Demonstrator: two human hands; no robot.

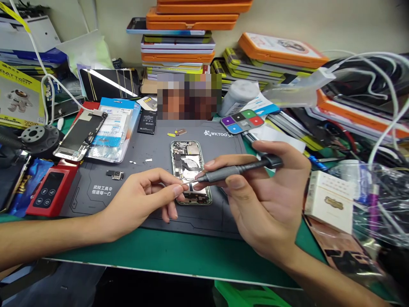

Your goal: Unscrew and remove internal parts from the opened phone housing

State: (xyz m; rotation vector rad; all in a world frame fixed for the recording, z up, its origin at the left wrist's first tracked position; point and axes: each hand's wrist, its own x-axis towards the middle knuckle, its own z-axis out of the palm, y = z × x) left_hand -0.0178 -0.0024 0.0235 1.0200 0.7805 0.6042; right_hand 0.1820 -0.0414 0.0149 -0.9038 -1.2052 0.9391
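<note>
My right hand grips a dark grey precision screwdriver, its thin shaft pointing left. The thumb and forefinger of my left hand are pinched together at the screwdriver's tip; whatever they hold is too small to make out. Beneath both hands an opened smartphone lies on the grey work mat, its inner boards and parts exposed. Fingers hide some of its lower half. A small phone part rests on the mat to the left, and tiny white pieces lie between it and the phone.
At left are a detached phone screen, a blue-white packet and a red device. A black battery lies behind. Orange cases are stacked at the back. A white box and cables crowd the right.
</note>
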